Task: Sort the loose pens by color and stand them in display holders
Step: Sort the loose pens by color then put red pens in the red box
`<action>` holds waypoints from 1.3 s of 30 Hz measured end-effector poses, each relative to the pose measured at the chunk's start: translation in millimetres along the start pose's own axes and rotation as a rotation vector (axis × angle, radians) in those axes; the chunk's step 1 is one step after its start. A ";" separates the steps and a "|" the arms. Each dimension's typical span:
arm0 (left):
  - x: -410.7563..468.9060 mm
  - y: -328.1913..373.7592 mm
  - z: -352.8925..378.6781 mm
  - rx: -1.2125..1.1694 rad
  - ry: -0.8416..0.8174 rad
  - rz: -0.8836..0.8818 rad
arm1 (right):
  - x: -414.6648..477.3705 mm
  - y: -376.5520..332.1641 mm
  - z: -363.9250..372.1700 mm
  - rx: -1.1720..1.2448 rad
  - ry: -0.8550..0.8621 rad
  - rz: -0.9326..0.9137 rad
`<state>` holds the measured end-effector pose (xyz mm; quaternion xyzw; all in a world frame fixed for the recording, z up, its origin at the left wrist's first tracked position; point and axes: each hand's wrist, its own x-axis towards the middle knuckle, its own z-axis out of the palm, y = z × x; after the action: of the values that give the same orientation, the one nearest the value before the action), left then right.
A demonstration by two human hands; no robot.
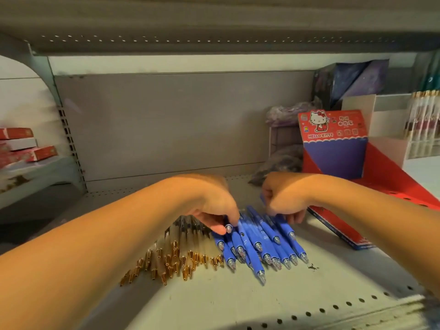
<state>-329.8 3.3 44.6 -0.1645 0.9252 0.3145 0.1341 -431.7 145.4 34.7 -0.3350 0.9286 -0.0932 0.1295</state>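
Many blue pens (259, 244), under left hand (214, 206) (pinching one), right hand (285, 198)

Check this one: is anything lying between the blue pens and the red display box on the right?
Nothing visible blocks the way. The blue pens lie on the shelf close beside the red box. Only the person's own right hand and forearm cross that short gap.
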 end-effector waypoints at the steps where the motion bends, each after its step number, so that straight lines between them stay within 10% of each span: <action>1: -1.3 -0.5 3.2 0.011 -0.002 -0.015 | -3.1 2.3 2.8 -0.004 -0.010 0.000; 7: -7.4 0.3 5.9 0.072 0.002 -0.018 | -20.2 17.0 16.3 -0.070 0.077 -0.173; 13: 19.6 -10.6 0.2 0.437 0.500 0.117 | -56.7 22.7 33.1 0.005 -0.016 -0.286; 34: 72.4 -16.4 34.8 0.386 0.448 0.066 | -54.0 14.7 55.2 0.128 0.029 -0.395; 39: 69.8 -4.8 32.0 0.369 0.380 0.124 | -53.6 30.7 42.8 0.219 0.155 -0.190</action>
<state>-386.8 4.4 -7.1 -0.1365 0.9838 0.1114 -0.0337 -397.3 199.7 -4.3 -0.3970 0.8843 -0.2312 0.0838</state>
